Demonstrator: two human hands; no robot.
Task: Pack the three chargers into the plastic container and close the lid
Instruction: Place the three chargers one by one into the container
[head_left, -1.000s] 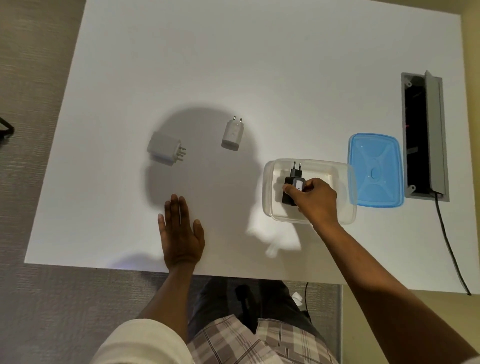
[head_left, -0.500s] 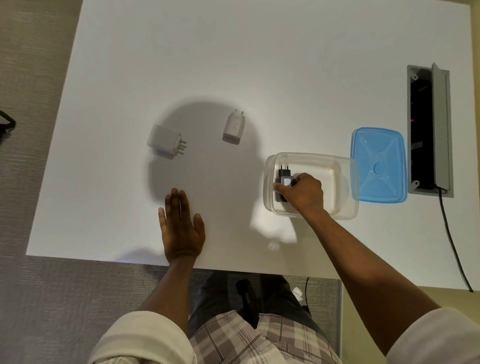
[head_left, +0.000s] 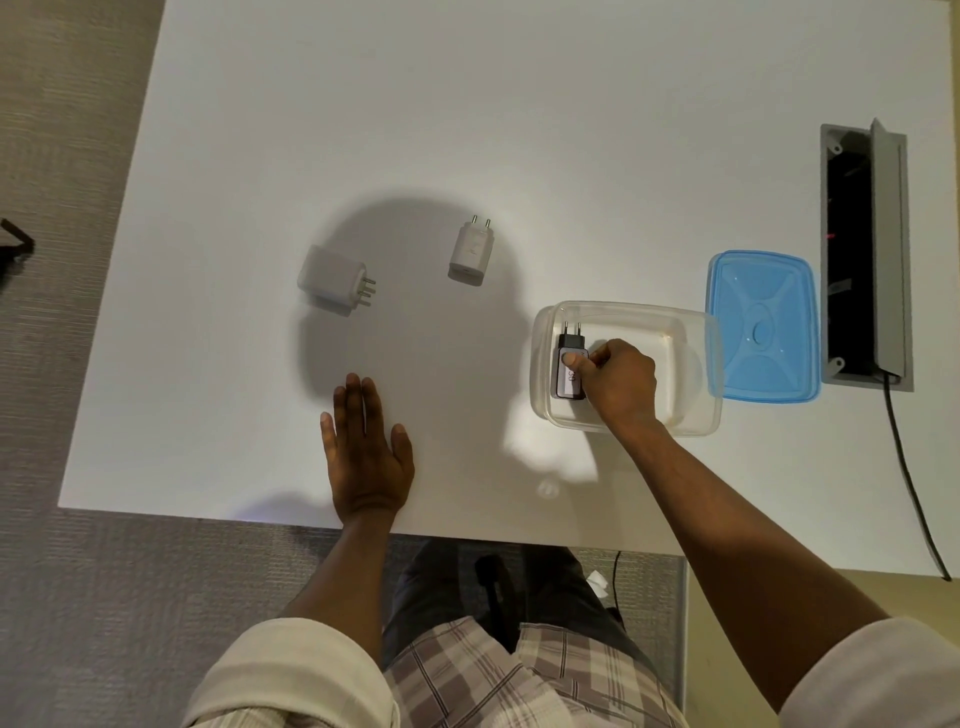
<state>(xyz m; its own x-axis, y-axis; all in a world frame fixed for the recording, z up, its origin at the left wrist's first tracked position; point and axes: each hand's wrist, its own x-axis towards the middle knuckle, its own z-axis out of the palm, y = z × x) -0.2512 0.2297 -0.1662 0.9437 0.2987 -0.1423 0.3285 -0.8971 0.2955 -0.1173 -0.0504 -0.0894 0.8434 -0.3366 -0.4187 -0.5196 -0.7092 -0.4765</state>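
Observation:
A clear plastic container (head_left: 691, 358) stands open on the white table, right of centre. Inside it, at its left end, lies a black charger (head_left: 569, 364) with its prongs pointing away from me. My right hand (head_left: 618, 384) is in the container with thumb and fingers on that charger. A small white charger (head_left: 471, 250) lies on the table up and left of the container. A larger white three-pin charger (head_left: 335, 280) lies further left. The blue lid (head_left: 762, 325) rests flat just right of the container. My left hand (head_left: 366, 452) lies flat, palm down, near the table's front edge.
A grey cable hatch (head_left: 883, 254) is sunk into the table at the far right, with a black cord (head_left: 914, 488) running toward me. The table's front edge (head_left: 208, 517) runs just behind my left wrist. Carpet lies to the left.
My right hand has shifted the black charger from the container's middle toward its left end and lowered it to the bottom. The left hand has stayed put.

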